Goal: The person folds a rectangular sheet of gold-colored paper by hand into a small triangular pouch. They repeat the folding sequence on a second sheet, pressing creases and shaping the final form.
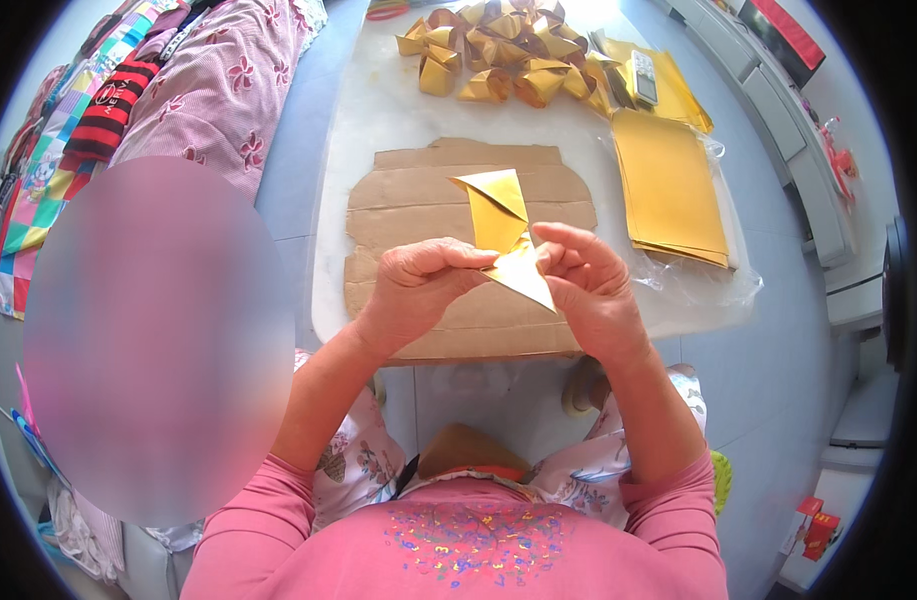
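Note:
A sheet of shiny gold paper [496,217], folded into pointed flaps, is held above the cardboard. My left hand [428,281] pinches its left side between thumb and fingers. At the right edge of the paper, my right hand [589,281] has its thumb and curled fingers on the fold, with the index finger raised apart. The lower flap comes to a sharp point between the hands and reflects bright light. Beneath lies a flat piece of brown cardboard [413,214] on the white table [334,300].
Folded gold paper pieces [503,52] are heaped at the table's far side. To the right, a stack of gold sheets [672,187] rests on clear plastic [740,289]. A remote control [643,77] lies behind it. A flower-patterned pink cover [203,97] is at the left.

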The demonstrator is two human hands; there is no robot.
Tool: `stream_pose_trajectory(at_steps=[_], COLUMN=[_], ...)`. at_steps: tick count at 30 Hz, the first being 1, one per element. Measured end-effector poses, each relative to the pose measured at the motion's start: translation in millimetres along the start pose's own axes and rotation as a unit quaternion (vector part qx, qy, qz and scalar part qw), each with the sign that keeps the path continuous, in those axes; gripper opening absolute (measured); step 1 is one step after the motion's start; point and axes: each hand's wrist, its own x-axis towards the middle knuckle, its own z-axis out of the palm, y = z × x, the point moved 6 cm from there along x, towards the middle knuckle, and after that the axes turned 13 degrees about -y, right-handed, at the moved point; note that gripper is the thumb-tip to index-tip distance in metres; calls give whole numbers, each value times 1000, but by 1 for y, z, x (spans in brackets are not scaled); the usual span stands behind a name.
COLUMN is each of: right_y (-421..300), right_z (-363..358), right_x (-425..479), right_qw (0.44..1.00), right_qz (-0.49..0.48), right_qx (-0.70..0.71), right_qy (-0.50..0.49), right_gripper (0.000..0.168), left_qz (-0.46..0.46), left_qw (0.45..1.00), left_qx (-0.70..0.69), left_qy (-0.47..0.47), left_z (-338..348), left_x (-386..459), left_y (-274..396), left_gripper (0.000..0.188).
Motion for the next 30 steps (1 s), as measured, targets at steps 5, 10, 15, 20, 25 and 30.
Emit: stream_pose_trajectory(at_steps=[5, 10, 15, 20, 25, 30], right_y=[0, 7, 13, 21, 26, 32], right_z=[7, 7, 5, 5, 11, 7], right_x=[6, 8, 7, 6, 5, 5], right_qw=[996, 1000, 999, 996, 985, 978], right_qz=[-48, -25, -44, -70, -65, -59], right_qx=[-66, 0, -21, 39, 129, 169], right_qy=[-39, 11, 20, 40, 94, 112], right_gripper=[25, 12, 10, 9, 10, 11], left_qz=[3, 7, -29, -28, -62, -44], left_qw=[999, 999, 994, 985, 992, 997], left_qx=[-32, -38, -100, -164, -104, -41], left_qy=[-5, 25, 38, 45, 47, 51], left_z=[6, 4, 5, 11, 8, 12], left_x=[1, 2, 0, 0, -1, 0], left_y=[-3, -9, -15, -18, -24, -19], left_gripper=[20, 15, 12, 12, 13, 12])
